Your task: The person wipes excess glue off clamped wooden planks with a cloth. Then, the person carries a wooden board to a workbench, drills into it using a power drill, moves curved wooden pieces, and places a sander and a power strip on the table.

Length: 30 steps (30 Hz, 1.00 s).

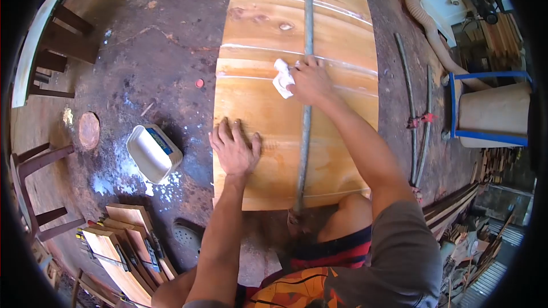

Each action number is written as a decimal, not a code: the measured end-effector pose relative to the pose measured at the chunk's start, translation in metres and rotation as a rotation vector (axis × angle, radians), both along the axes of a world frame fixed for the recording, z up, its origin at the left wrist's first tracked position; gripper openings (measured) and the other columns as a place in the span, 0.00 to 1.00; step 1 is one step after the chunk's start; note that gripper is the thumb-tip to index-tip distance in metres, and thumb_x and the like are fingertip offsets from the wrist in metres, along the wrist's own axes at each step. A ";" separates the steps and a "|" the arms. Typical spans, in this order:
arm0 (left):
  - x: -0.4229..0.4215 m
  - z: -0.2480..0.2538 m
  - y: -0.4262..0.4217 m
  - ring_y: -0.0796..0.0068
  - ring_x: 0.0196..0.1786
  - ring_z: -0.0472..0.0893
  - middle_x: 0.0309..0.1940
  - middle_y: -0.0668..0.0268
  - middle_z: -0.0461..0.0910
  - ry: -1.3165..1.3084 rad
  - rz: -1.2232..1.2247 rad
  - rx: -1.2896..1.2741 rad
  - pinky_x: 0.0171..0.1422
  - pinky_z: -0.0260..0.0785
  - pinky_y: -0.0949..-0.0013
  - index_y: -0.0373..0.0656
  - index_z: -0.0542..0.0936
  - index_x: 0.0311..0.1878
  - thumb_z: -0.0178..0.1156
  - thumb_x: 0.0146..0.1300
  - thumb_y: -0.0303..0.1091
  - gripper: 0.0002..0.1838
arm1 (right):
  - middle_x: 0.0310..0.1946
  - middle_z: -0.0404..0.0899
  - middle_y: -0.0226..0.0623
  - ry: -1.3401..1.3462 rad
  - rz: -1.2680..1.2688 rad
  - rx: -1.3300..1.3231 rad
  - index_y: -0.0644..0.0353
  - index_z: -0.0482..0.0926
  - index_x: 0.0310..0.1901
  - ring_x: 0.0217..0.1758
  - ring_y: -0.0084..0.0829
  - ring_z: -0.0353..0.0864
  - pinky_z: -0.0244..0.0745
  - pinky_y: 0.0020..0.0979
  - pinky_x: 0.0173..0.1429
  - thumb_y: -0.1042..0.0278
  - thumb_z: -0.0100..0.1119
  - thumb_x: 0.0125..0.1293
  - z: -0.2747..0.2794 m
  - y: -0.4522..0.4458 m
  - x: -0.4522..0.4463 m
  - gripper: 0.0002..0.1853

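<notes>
1. Pinching white cloth [282,81]: right hand [310,79], on wood panel [260,105], beside metal pipe [309,14].
2. Left hand [235,149] open, palm down near panel's left edge.
3. Plastic tub [145,151] on floor left of panel: white residue inside, white splashes [123,178] around.
4. Blue label [160,140] on tub, text unreadable.

The flat wooden panel [268,108] has white lines across it. The grey pipe [309,17] lies along it, between side edges; crumpled white cloth [281,81] is near the pipe.
</notes>
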<state>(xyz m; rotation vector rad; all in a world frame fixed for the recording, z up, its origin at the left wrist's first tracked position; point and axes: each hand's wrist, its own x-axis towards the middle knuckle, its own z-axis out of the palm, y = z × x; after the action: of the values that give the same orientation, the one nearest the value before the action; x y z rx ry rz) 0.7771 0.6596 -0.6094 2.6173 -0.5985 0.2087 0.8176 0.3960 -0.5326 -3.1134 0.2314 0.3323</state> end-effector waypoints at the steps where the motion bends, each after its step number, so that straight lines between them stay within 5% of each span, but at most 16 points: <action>1: 0.002 0.002 0.000 0.40 0.68 0.61 0.65 0.43 0.66 -0.006 0.010 0.009 0.74 0.51 0.37 0.37 0.73 0.62 0.61 0.61 0.51 0.32 | 0.55 0.81 0.41 0.077 0.057 -0.052 0.55 0.83 0.55 0.69 0.43 0.67 0.60 0.49 0.69 0.52 0.64 0.62 -0.002 -0.002 0.000 0.23; 5: 0.002 -0.002 -0.001 0.40 0.68 0.61 0.65 0.43 0.66 -0.006 0.004 -0.016 0.74 0.51 0.37 0.37 0.73 0.62 0.61 0.61 0.51 0.32 | 0.49 0.83 0.36 0.023 0.216 -0.134 0.54 0.84 0.50 0.62 0.42 0.74 0.63 0.48 0.66 0.62 0.62 0.62 -0.015 -0.011 -0.001 0.15; 12: -0.003 0.000 0.002 0.40 0.67 0.61 0.65 0.43 0.66 -0.011 0.001 0.001 0.74 0.52 0.38 0.37 0.73 0.62 0.61 0.61 0.51 0.32 | 0.46 0.84 0.38 0.023 0.320 -0.079 0.55 0.84 0.50 0.58 0.43 0.76 0.69 0.42 0.63 0.64 0.64 0.61 -0.020 -0.036 0.047 0.16; 14: 0.002 -0.002 0.000 0.40 0.68 0.61 0.65 0.43 0.66 -0.027 0.002 -0.007 0.74 0.52 0.38 0.37 0.73 0.62 0.61 0.61 0.51 0.32 | 0.44 0.85 0.39 0.266 0.461 -0.214 0.54 0.84 0.50 0.55 0.42 0.78 0.73 0.43 0.59 0.65 0.63 0.60 -0.013 -0.019 0.033 0.16; 16: 0.005 -0.002 -0.004 0.39 0.68 0.61 0.65 0.43 0.66 -0.031 0.019 -0.017 0.74 0.52 0.38 0.37 0.73 0.61 0.61 0.61 0.51 0.32 | 0.41 0.86 0.39 0.107 0.516 -0.203 0.54 0.85 0.47 0.51 0.42 0.80 0.75 0.42 0.58 0.66 0.63 0.59 -0.012 -0.020 0.040 0.14; 19: -0.001 0.000 0.001 0.39 0.67 0.61 0.65 0.43 0.66 -0.026 0.003 -0.007 0.73 0.52 0.38 0.37 0.74 0.61 0.61 0.61 0.51 0.32 | 0.40 0.86 0.38 0.161 0.376 -0.155 0.55 0.86 0.42 0.49 0.41 0.81 0.77 0.39 0.56 0.66 0.64 0.58 -0.012 -0.025 0.053 0.11; 25: 0.002 -0.001 -0.001 0.42 0.68 0.64 0.64 0.45 0.67 -0.011 0.021 -0.013 0.75 0.50 0.35 0.39 0.75 0.60 0.61 0.61 0.54 0.32 | 0.41 0.86 0.38 0.245 0.581 -0.244 0.51 0.86 0.38 0.51 0.40 0.81 0.79 0.38 0.52 0.67 0.63 0.57 -0.022 -0.026 0.056 0.07; 28: 0.009 0.000 -0.001 0.42 0.68 0.64 0.64 0.45 0.68 -0.027 0.041 -0.018 0.75 0.50 0.35 0.39 0.76 0.60 0.61 0.61 0.54 0.32 | 0.45 0.85 0.42 0.119 0.392 -0.180 0.51 0.85 0.42 0.53 0.42 0.81 0.79 0.38 0.54 0.69 0.62 0.59 -0.007 -0.050 0.085 0.09; 30: 0.004 0.000 0.000 0.40 0.67 0.63 0.64 0.44 0.67 -0.019 0.014 -0.017 0.73 0.52 0.35 0.37 0.74 0.61 0.61 0.61 0.52 0.32 | 0.49 0.82 0.46 -0.225 0.355 -0.200 0.54 0.82 0.47 0.54 0.45 0.81 0.79 0.41 0.56 0.71 0.61 0.61 -0.004 -0.047 0.071 0.12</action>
<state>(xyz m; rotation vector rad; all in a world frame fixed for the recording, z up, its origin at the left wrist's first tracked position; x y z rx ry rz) 0.7813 0.6601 -0.6092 2.6061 -0.5821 0.2418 0.8888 0.3490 -0.5370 -3.3421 -0.3114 -0.0488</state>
